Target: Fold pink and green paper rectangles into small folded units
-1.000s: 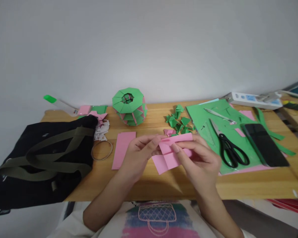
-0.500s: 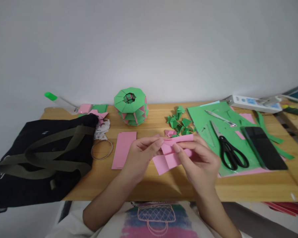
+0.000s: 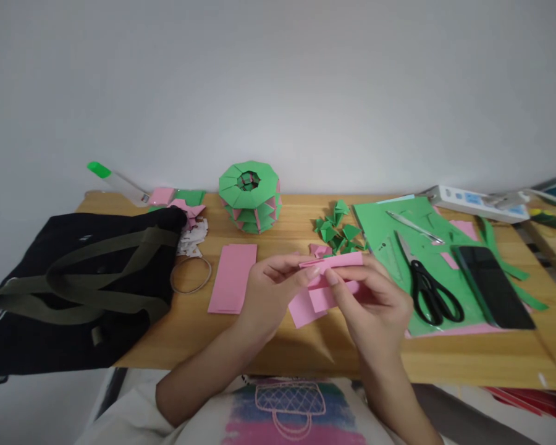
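Note:
Both hands hold a folded piece of pink paper point(image 3: 323, 299) over the front middle of the table. My left hand point(image 3: 274, 290) pinches its left side between thumb and fingers. On the other side, my right hand point(image 3: 369, 296) grips it with the thumb tip pressed on the middle and the fingers behind. A narrow folded flap stands along the top, and a lower panel hangs down to the left. A stack of pink paper rectangles point(image 3: 233, 278) lies just left of my left hand. Behind the hands are several small folded green paper pieces point(image 3: 337, 230) and a pink one point(image 3: 320, 250).
A round green-and-pink paper model point(image 3: 250, 196) stands at the back. At left lie a black bag point(image 3: 83, 290), a ring-shaped band point(image 3: 191, 275) and white scraps point(image 3: 193, 238). To the right, scissors point(image 3: 429, 287), a pen point(image 3: 414, 227) and a phone point(image 3: 493, 286) rest on green sheets point(image 3: 380, 216).
My left thumb has moved right across the pink paper, and the top flap stands more folded over. The whole view has shifted slightly.

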Available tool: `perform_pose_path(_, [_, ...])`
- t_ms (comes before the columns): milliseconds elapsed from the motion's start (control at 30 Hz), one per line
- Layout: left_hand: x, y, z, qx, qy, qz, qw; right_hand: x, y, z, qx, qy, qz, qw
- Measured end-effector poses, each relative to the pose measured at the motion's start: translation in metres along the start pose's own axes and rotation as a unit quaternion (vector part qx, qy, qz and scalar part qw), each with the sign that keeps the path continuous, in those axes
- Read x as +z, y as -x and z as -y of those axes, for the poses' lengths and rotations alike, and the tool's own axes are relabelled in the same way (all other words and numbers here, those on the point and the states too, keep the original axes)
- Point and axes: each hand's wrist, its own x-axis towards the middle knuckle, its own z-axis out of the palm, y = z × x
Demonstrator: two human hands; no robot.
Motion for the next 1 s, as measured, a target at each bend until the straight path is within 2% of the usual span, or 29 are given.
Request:
perform_pose_path(367, [0.0006, -0.0011, 0.0028, -0.004, -0.013, -0.034, 0.999, 0.0029, -0.0005, 0.0020, -0.037, 0.057, -0.017, 0.998])
perform_pose_path(1000, [0.0001, -0.0035, 0.0024, 0.003, -0.045, -0.052, 0.998, 0.0031, -0.0047, 0.0040, -0.020, 0.058, 0.005, 0.998])
